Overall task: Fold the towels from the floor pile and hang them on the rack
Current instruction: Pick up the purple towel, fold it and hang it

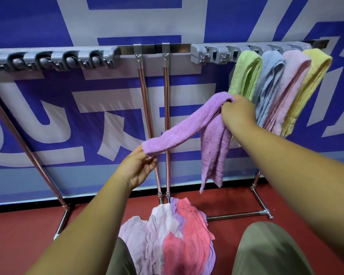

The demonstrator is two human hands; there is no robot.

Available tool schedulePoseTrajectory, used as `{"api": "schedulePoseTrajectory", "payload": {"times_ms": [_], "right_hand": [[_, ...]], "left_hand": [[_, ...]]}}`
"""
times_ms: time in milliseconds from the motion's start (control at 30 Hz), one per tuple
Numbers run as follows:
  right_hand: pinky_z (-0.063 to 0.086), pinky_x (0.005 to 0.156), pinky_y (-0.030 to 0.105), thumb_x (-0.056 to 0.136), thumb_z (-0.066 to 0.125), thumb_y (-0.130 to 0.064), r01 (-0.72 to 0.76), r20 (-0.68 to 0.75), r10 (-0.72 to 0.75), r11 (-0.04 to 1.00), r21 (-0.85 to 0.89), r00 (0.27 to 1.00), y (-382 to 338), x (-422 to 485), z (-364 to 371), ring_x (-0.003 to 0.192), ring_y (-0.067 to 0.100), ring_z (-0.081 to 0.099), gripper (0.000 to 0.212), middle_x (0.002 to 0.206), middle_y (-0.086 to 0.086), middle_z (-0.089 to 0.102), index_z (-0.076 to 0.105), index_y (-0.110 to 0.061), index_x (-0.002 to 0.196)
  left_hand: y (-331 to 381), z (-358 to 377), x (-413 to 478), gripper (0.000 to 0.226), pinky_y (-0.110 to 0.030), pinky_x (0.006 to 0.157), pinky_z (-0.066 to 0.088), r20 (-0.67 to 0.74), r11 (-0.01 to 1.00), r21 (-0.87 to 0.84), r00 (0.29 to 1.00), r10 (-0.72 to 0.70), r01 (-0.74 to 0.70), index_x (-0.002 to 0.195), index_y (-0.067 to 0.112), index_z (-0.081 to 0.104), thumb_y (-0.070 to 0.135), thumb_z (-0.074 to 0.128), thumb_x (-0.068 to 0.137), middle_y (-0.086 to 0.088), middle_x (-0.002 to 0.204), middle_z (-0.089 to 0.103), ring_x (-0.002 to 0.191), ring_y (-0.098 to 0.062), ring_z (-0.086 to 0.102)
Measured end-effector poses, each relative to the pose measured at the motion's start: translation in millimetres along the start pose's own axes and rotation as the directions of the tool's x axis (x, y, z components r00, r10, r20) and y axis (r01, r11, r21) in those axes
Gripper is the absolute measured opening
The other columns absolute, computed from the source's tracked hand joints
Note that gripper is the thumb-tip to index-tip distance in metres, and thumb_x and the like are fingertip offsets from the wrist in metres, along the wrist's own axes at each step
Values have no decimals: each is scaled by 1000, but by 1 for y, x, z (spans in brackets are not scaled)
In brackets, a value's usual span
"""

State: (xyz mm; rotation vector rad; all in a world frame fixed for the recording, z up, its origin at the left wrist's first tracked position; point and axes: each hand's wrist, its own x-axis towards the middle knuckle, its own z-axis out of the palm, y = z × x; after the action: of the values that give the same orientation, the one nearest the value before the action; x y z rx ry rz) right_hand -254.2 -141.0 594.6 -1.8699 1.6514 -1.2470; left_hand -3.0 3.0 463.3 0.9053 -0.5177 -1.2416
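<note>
**A:** Head view first. What is the room like?

**B:** A dull red floor [28,231] runs up to a blue-and-white printed banner wall [87,108]. In front of it stands a chrome tube rack [177,48] with a long grey plastic clip holder [211,54] on its right half and another like it [54,60] on the left.

**A:** Edges, and room to move?

**B:** Four folded terry towels hang side by side at the right end: pale green [244,74], light blue [270,76], pale pink [290,82] and yellow [310,82]. Two clip slots show just left of the green one. The rack's chrome foot [262,212] lies on the floor at the right. The loose floor pile of pink, lilac and white towels [177,235] sits between the person's knees in olive trousers [266,251], touching the middle uprights.

**A:** And the fingers?

**B:** The left hand [139,167] pinches the low end of a folded purple terry towel [187,128] between thumb and curled fingers. The right hand [238,112] grips its bend, held high just in front of the green towel. The other end hangs free beneath that hand.
</note>
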Motion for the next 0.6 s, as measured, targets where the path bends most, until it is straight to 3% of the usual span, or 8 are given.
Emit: {"api": "schedulePoseTrajectory", "payload": {"times_ms": [67,100,133,200,267,367,467,600], "right_hand": [[36,70,33,99,43,-15,-6,2,6,1000,6,1000,0,0,0,83,31,54,21,89,7,60,57,-15,83],[37,70,33,99,43,-15,-5,2,5,1000,10,1000,-1,-1,0,83,31,54,21,89,7,61,57,-15,84],[38,71,34,100,43,-15,-4,0,4,1000,13,1000,-1,-1,1,84,32,55,21,91,8,61,58,-15,85],[40,73,34,101,43,-15,-2,-5,2,1000,12,1000,-3,0,1,87,32,56,20,93,8,62,59,-14,89],[39,72,34,100,43,-14,9,-10,-9,1000,21,1000,-5,-1,0,85,32,54,20,88,6,60,58,-14,87],[40,66,37,94,44,-10,96,4,-96,994,43,995,-11,-2,-1,82,32,56,19,82,7,62,61,-8,84],[39,64,34,90,45,-7,171,27,-174,982,74,984,-21,-6,-3,83,28,57,22,81,0,64,66,-15,88],[36,58,29,88,45,-6,207,20,-210,974,92,978,-30,-8,-5,79,26,53,19,78,-1,61,63,-13,87]], "left_hand": [[1,-1,3,29,-26,91,61,-2,1000,24,1000,-4,4,126,3,69,-5,63,99,-11,116,76,92,-16,74],[0,-2,4,23,-27,88,62,-21,999,32,1000,-11,11,119,1,68,-7,63,98,-14,115,75,93,-19,75],[1,-2,3,17,-25,79,64,-47,999,41,999,-25,27,108,3,67,-9,62,98,-16,109,75,89,-21,76],[2,0,1,29,-21,58,59,-113,996,76,992,-47,56,86,12,60,-13,56,98,-13,91,71,73,-21,72],[1,-2,2,35,-17,51,55,-157,994,85,986,-56,70,80,15,56,-15,50,98,-9,83,65,61,-15,65],[-3,-2,0,24,-20,60,60,-135,989,73,984,-118,129,93,13,61,-9,52,99,-7,86,70,67,-12,69],[-7,0,-5,19,-23,68,59,-39,981,102,986,-164,167,101,15,70,1,61,91,-3,88,72,78,-13,69],[-11,1,-8,42,-37,100,55,48,970,-97,975,-218,222,112,-2,80,-3,49,83,-17,127,73,109,-30,73]]}}
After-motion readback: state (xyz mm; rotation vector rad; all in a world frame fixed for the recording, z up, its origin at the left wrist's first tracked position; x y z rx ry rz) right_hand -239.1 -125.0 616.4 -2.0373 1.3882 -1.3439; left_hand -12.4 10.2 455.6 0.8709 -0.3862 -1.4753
